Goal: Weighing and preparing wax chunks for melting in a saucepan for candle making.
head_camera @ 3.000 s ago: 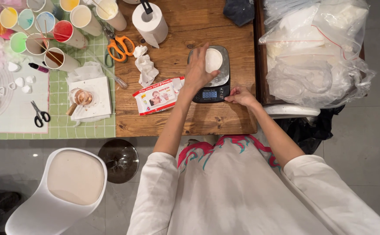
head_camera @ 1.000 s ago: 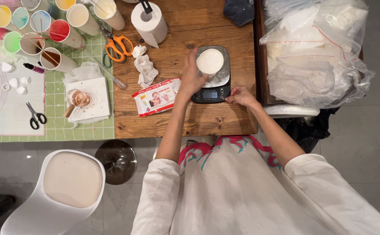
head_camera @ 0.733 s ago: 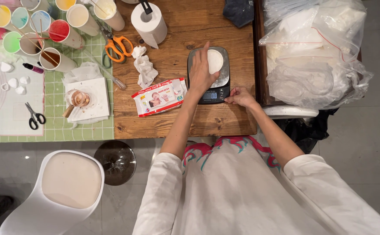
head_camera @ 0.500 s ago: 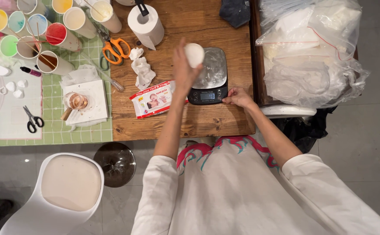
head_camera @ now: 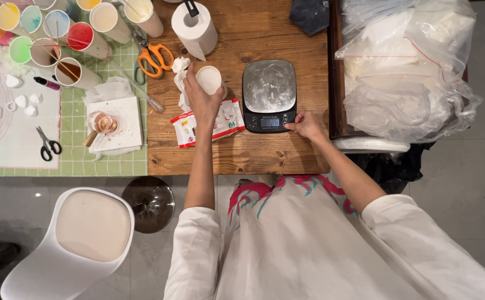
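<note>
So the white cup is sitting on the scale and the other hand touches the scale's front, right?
Not quite. In the head view the white cup is held up in the left hand, beside the scale, whose platform is bare. The right hand does touch the scale's front.

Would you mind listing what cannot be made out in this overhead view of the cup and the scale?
Head view only:
- Cup: its contents look plain white; the left hand covers its side.
- Scale: the display digits are too small to read.
- Right hand: whether a fingertip presses a button cannot be told.
- Plastic bags: creased film blurs the contents.
- Paint cups: cut off by the top edge.
</note>
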